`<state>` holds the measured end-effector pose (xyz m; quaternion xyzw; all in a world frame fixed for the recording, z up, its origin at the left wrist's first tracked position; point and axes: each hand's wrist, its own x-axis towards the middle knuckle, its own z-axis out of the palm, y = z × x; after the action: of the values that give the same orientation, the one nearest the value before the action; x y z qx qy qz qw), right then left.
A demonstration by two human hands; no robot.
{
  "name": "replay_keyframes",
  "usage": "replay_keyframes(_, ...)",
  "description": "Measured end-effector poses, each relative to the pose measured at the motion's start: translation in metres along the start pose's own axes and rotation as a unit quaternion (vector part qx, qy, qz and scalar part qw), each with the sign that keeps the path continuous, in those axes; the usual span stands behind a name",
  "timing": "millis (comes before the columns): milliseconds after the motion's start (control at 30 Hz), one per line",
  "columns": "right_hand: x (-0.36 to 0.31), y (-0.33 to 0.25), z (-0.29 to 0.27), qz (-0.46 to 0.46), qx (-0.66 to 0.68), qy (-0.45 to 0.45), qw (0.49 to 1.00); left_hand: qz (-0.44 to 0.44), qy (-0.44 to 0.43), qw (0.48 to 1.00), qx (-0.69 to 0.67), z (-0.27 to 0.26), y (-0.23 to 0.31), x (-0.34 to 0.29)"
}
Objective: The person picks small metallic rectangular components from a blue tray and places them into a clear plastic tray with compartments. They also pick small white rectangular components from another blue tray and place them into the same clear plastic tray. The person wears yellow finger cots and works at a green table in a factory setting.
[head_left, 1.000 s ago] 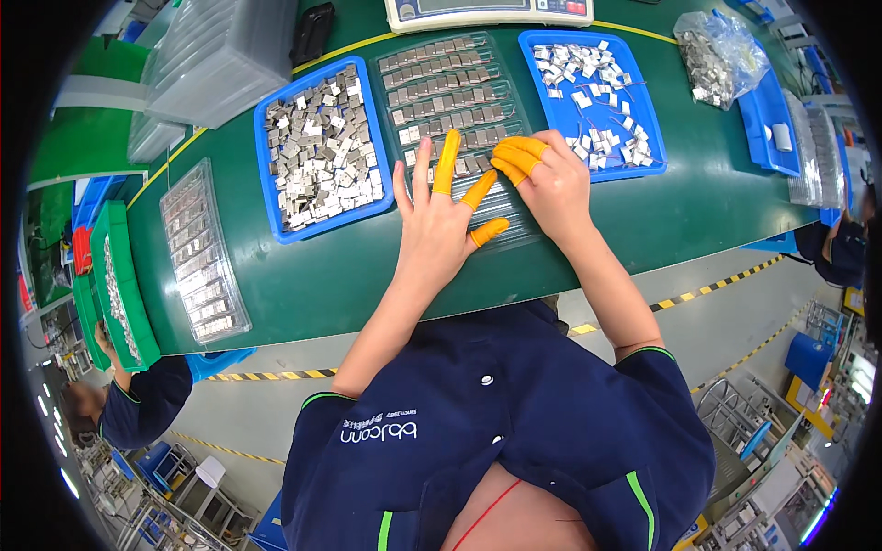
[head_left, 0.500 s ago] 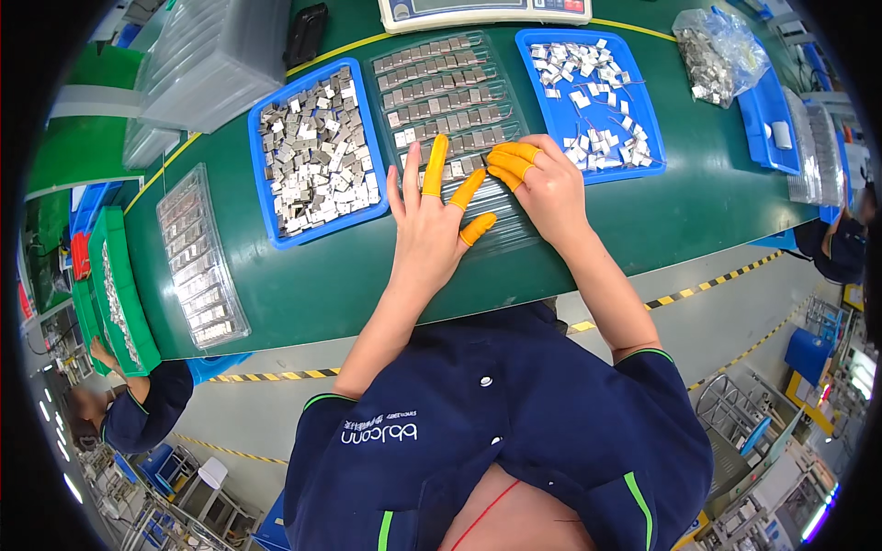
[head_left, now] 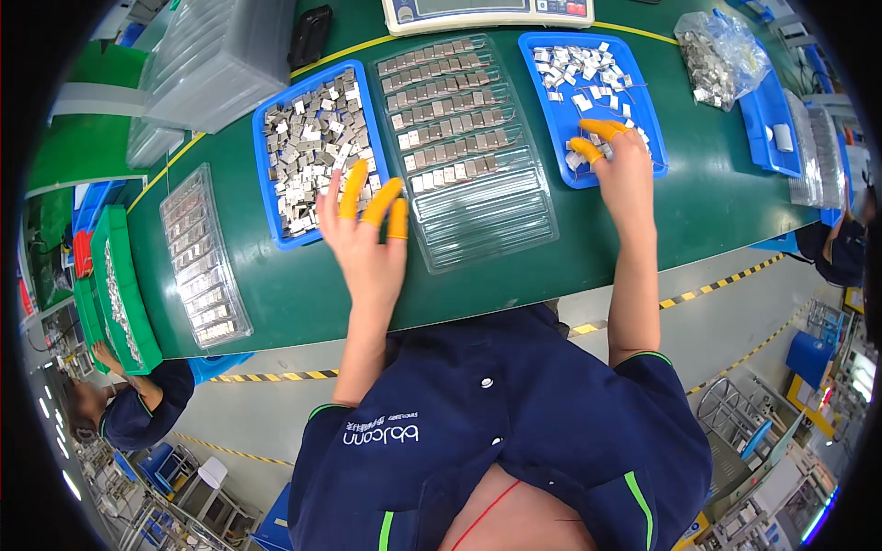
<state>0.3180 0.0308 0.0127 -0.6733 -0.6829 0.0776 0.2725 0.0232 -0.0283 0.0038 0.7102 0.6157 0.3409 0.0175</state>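
My left hand (head_left: 365, 253) hovers at the near right edge of a blue tray (head_left: 287, 243) heaped with small grey-and-white blocks (head_left: 317, 138). Its fingers, some in yellow finger cots, are spread, and nothing shows between them. My right hand (head_left: 628, 184) reaches into a second blue tray (head_left: 563, 115) with small white pieces (head_left: 574, 66), some on thin red wires. Its yellow-capped fingers sit apart just over the pieces. Between the hands lies a clear ridged plastic tray (head_left: 487, 225). Its far rows carry blocks side by side; the near rows are bare.
A filled clear tray (head_left: 204, 262) lies at left, near green bins (head_left: 138, 303) and a co-worker's arm (head_left: 138, 381). Stacked clear trays (head_left: 216, 69) and a white scale (head_left: 487, 16) stand at the back. A bag of parts (head_left: 712, 60) sits at right.
Both hands have left the clear tray. My left hand has moved left to the tray of blocks, my right hand right to the tray of white pieces.
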Motion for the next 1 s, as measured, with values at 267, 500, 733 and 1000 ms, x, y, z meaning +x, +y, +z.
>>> replay_keyframes(267,0.0,-0.013,-0.011,0.07,0.023,-0.133,0.988,-0.108,0.043,0.987,0.113,-0.017,-0.045,0.017)
replay_keyframes(500,0.001,-0.003,0.001,0.117,-0.037,-0.088,0.989,-0.081,-0.006,0.984,0.158,-0.005,-0.072,0.039)
replay_keyframes(733,0.0,0.006,-0.001,-0.033,0.049,0.162,0.985,-0.062,-0.04,0.988,0.134,-0.008,-0.074,0.05)
replay_keyframes(1000,-0.002,-0.004,0.001,0.131,0.358,0.092,0.92,-0.087,-0.059,0.987,0.12,-0.01,-0.054,0.05)
